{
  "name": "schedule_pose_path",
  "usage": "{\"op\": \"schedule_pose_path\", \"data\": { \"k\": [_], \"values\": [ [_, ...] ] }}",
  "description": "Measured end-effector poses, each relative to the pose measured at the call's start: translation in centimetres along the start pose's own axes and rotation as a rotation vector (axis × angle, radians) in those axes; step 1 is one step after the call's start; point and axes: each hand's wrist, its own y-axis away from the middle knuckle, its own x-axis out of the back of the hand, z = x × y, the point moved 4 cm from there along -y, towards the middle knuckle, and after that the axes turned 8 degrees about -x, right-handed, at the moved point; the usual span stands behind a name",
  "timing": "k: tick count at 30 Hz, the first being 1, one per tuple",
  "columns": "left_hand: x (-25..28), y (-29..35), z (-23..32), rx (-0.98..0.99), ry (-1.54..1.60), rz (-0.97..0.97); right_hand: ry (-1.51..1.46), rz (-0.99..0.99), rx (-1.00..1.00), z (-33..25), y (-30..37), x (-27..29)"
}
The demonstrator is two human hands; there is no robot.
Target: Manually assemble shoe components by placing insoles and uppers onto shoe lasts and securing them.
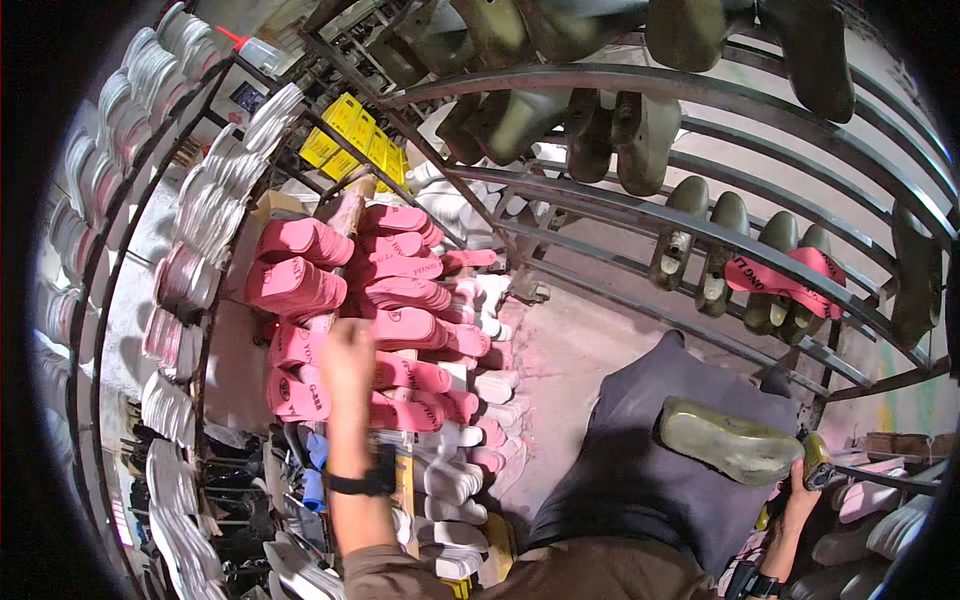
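Over the stacks of pink insoles (405,327) on the left rests my left hand (348,355), reaching in with a dark band on its wrist. It is smeared by motion, and whether an insole is in its fingers cannot be made out. Low at the right, my right hand (797,492) grips an olive-green shoe last (730,442) by one end. The last lies above my dark-clad lap, its long flat side facing up. A second olive piece (818,462) juts out beside my right fingers; I cannot tell if it belongs to the same last.
A metal rack (640,205) with several dark shoe lasts (648,145) spans the upper right. One pink insole (790,280) lies across lasts there. White insole stacks (205,190) fill racks at left; yellow boxes (350,135) and a red-tipped bottle (258,52) stand behind.
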Motion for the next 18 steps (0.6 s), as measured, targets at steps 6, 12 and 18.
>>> {"op": "schedule_pose_path", "data": {
  "k": [6, 12, 18],
  "values": [
    [4.4, -4.1, -9.1, 0.353, -0.382, -0.116, 0.004, 0.023, 0.074, -1.6, 0.7, -1.2],
    [3.4, -5.5, -12.6, 0.330, -0.207, -0.069, 0.034, 0.017, 0.021, -0.3, 0.3, -0.2],
    [3.2, -5.8, -13.0, 0.450, 0.055, -0.063, -0.004, 0.045, -0.021, -0.2, 0.4, -0.2]
  ]
}}
